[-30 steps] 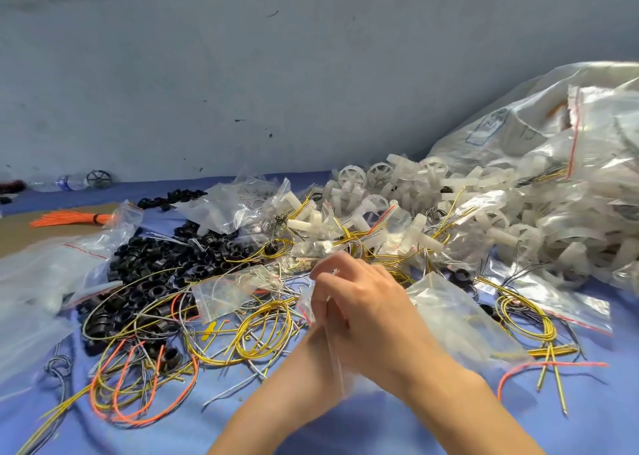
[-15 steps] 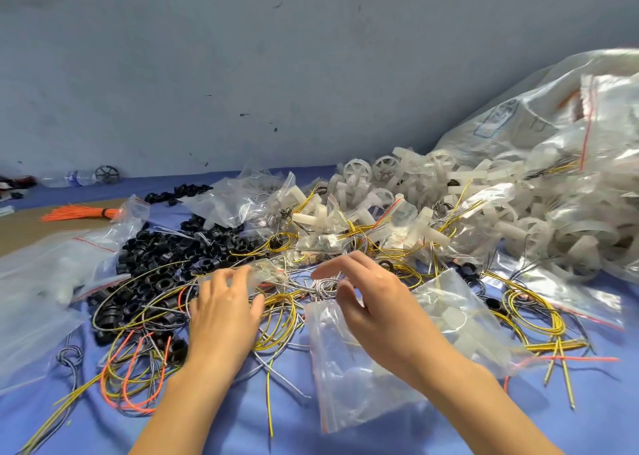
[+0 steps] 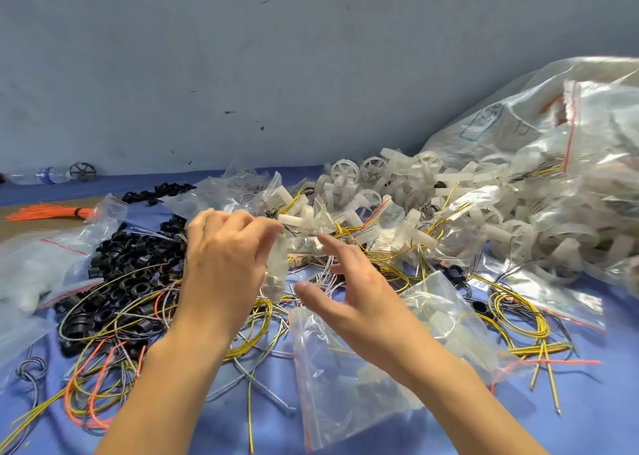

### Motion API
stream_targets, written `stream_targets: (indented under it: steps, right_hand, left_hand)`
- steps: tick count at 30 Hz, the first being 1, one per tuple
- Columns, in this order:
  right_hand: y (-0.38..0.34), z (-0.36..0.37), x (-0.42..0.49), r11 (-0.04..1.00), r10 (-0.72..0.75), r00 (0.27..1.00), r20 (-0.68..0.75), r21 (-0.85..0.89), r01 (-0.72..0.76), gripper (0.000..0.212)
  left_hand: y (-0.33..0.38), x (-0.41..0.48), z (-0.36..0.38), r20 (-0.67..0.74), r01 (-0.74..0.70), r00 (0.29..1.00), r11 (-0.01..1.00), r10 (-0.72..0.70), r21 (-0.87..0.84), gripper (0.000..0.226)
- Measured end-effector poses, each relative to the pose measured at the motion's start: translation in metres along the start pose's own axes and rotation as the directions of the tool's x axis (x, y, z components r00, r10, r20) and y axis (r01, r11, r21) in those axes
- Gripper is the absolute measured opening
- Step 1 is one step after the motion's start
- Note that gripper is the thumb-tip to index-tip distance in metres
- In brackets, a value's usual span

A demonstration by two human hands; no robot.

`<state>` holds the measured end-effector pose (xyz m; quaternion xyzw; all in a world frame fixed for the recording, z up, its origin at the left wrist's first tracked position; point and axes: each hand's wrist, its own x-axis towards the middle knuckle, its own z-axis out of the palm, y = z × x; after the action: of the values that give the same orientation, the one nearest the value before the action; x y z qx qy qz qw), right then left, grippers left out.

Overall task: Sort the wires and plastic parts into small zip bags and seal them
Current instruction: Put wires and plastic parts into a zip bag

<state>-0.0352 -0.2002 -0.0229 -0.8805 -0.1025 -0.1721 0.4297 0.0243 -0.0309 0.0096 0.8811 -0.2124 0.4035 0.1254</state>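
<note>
Two-handed: pinching a limp bag [image 3: 276,264] aloft in the left hand [image 3: 221,264], with the right hand [image 3: 356,306] spread just beside it. Near right, one filled bag [image 3: 345,385], seal unclear. Left to sort: loose wires [image 3: 511,313], rings [image 3: 124,274], far white parts [image 3: 345,174].

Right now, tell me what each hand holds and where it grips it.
The left hand pinches a small clear bag by its top, so it hangs down. The right hand is open, holding nothing.
</note>
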Motion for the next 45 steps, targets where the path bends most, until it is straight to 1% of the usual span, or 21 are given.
stream_targets:
  steps: [2,3,5,7,9,10,11,13,15,17,19,20,23,25,27,31,37,39,42,43,45]
  right_hand:
    - [-0.004,0.002,0.002,0.997,0.035,0.999,0.01,0.063,-0.036,0.069]
    - [-0.005,0.003,0.003,0.996,0.035,0.999,0.001,0.079,-0.035,0.061]
    - [-0.006,0.002,0.005,0.987,0.062,0.997,-0.043,0.151,-0.054,0.032]
    - [-0.005,-0.004,0.008,0.932,0.175,0.981,-0.08,0.335,-0.139,0.017]
    - [-0.004,-0.01,0.011,0.789,0.314,0.949,-0.029,0.564,-0.244,0.019]
    - [-0.005,-0.014,0.011,0.698,0.363,0.932,0.014,0.658,-0.282,0.02]
    - [-0.004,-0.017,0.012,0.61,0.398,0.916,0.05,0.731,-0.305,0.021]
    - [-0.001,-0.023,0.013,0.44,0.44,0.892,0.103,0.841,-0.314,0.02]
    - [0.001,-0.025,0.014,0.338,0.437,0.889,0.136,0.891,-0.302,0.017]
    - [0.001,-0.026,0.014,0.317,0.399,0.904,0.157,0.901,-0.297,0.017]
    - [0.001,-0.025,0.014,0.323,0.353,0.921,0.167,0.902,-0.287,0.017]
    - [0.003,-0.025,0.013,0.333,0.336,0.926,0.171,0.898,-0.287,0.017]
    - [0.007,-0.025,0.011,0.365,0.306,0.933,0.19,0.882,-0.299,0.017]
    - [0.01,-0.026,0.01,0.357,0.28,0.935,0.216,0.881,-0.31,0.019]
    - [0.011,-0.027,0.009,0.346,0.248,0.939,0.237,0.884,-0.315,0.022]
    - [0.014,-0.028,0.007,0.358,0.225,0.941,0.253,0.877,-0.321,0.029]
    - [0.01,-0.032,0.007,0.342,0.287,0.932,0.223,0.884,-0.317,0.032]
    - [0.009,-0.033,0.008,0.338,0.301,0.927,0.223,0.884,-0.322,0.033]
    - [0.011,-0.032,0.009,0.301,0.338,0.912,0.232,0.892,-0.338,0.033]
    - [0.012,-0.032,0.011,0.277,0.357,0.903,0.241,0.896,-0.348,0.033]
    - [0.014,-0.032,0.013,0.228,0.381,0.884,0.27,0.899,-0.373,0.035]
  left_hand:
    - [0.014,0.007,-0.01,-0.012,-0.088,0.996,0.996,0.088,-0.035,0.013]
    - [0.02,0.009,-0.014,-0.018,-0.141,0.99,0.989,0.14,-0.054,0.014]
    - [0.032,0.013,-0.019,-0.052,-0.244,0.969,0.966,0.24,-0.089,0.013]
    - [0.04,0.014,-0.021,-0.097,-0.229,0.971,0.963,0.216,-0.145,0.015]
    - [0.042,0.012,-0.022,-0.118,-0.035,0.993,0.957,0.001,-0.288,0.027]
    - [0.042,0.01,-0.022,-0.095,0.091,0.986,0.914,-0.139,-0.396,0.035]
    - [0.041,0.008,-0.022,-0.038,0.211,0.963,0.837,-0.266,-0.505,0.042]
    - [0.041,0.005,-0.019,0.201,0.444,0.882,0.611,-0.426,-0.655,0.053]
    - [0.044,0.001,-0.012,0.516,0.647,0.757,0.348,-0.4,-0.679,0.056]
    - [0.047,-0.005,-0.003,0.719,0.764,0.644,0.185,-0.262,-0.618,0.049]
    - [0.047,-0.01,0.001,0.777,0.795,0.606,0.092,-0.17,-0.6,0.039]
    - [0.047,-0.012,0.002,0.773,0.787,0.616,0.067,-0.154,-0.614,0.033]
    - [0.043,-0.014,0.004,0.701,0.723,0.687,0.087,-0.193,-0.685,0.013]
    - [0.042,-0.013,0.005,0.658,0.684,0.716,0.049,-0.235,-0.728,0.014]
    - [0.041,-0.01,0.003,0.646,0.663,0.722,-0.018,-0.248,-0.749,0.025]
    - [0.04,-0.007,0.001,0.689,0.663,0.685,-0.189,-0.236,-0.724,0.045]
    - [0.042,-0.006,0.0,0.738,0.694,0.641,-0.253,-0.21,-0.674,0.025]
    - [0.041,-0.005,0.0,0.765,0.694,0.616,-0.331,-0.188,-0.64,0.016]
    - [0.034,-0.005,0.0,0.823,0.683,0.551,-0.491,-0.138,-0.541,0.032]
    - [0.033,-0.006,-0.001,0.835,0.698,0.54,-0.497,-0.108,-0.515,0.036]
    - [0.031,-0.01,-0.001,0.834,0.737,0.55,-0.448,-0.038,-0.506,0.036]
